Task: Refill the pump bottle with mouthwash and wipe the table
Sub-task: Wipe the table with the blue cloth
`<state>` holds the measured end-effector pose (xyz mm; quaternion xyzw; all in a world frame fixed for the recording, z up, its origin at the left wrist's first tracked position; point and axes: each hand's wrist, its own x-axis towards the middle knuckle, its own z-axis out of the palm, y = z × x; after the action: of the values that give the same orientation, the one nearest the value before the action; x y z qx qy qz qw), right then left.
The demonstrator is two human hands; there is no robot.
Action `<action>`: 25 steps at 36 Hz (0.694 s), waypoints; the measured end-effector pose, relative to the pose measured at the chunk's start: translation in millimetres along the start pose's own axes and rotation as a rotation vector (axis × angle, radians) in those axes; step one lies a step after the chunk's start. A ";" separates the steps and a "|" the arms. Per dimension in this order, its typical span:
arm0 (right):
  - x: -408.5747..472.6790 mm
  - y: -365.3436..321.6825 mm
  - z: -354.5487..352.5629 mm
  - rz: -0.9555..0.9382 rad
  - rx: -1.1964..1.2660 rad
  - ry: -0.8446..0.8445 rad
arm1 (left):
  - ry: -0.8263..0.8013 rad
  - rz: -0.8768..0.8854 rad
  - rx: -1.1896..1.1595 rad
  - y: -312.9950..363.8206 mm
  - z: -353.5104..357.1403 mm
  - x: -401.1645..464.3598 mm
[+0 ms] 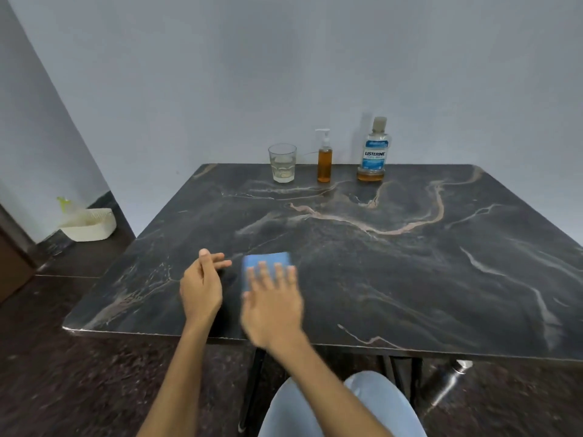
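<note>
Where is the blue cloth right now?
In the head view the blue cloth lies on the near-left part of the marble table, flat under the right hand, with the left hand just beside it.

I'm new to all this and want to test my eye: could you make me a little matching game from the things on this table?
Things:
1. glass
2. pump bottle
3. mouthwash bottle
4. blue cloth

States:
A. nearly empty, amber liquid only at the bottom
B. pressed flat under the right hand
C. amber liquid almost up to the neck
D. a little clear liquid inside

Pairs: 1-D, 2-C, 3-A, 4-B
</note>
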<state>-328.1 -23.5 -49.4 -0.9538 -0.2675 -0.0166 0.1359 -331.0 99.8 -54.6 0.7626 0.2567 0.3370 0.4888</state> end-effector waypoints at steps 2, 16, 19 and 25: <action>7.0 -25.1 9.1 -0.187 -0.002 -0.064 | 0.022 -0.006 -0.007 -2.2 -1.1 1.2; 34.3 52.9 -12.4 -0.014 -0.051 -0.018 | 0.022 -0.023 0.015 -0.4 -1.6 0.1; 31.7 107.0 -31.1 0.158 -0.071 -0.003 | 0.005 -0.019 0.017 -0.2 -1.3 -1.5; -2.3 204.0 -66.2 0.476 -0.086 0.005 | 0.003 -0.009 0.011 2.0 -2.5 -2.3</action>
<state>-222.3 -209.7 -37.0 -0.9948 -0.0340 0.0024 0.0958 -334.2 98.8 -52.7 0.7635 0.2626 0.3348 0.4858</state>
